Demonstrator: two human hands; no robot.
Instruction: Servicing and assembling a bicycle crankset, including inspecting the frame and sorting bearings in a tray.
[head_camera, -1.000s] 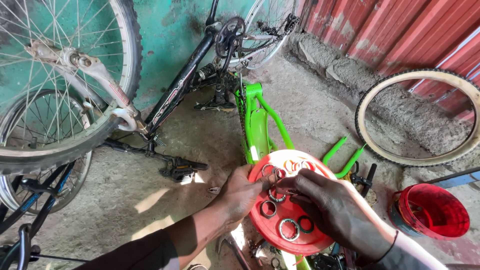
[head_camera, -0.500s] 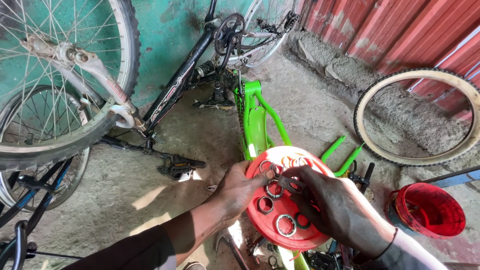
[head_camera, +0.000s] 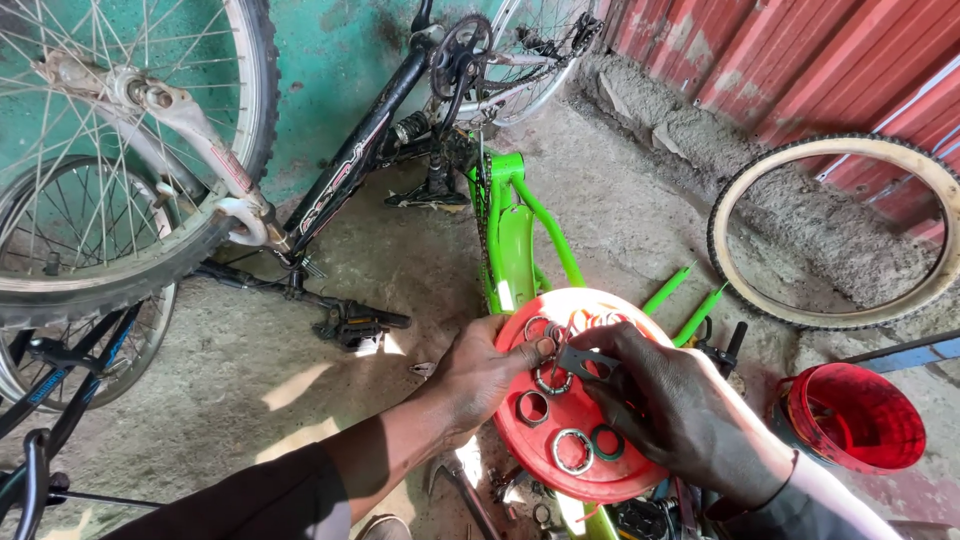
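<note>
A round red lid (head_camera: 590, 440) lies under my grease-darkened left hand (head_camera: 480, 375) and right hand (head_camera: 680, 410). On it sit silver and dark grey rings (head_camera: 572, 450), one ringed in green. At twelve o'clock is a bright green bicycle frame (head_camera: 510, 230); at three o'clock, a red bucket (head_camera: 850, 420). A black bicycle (head_camera: 350, 170) leans on a teal wall (head_camera: 330, 70).
</note>
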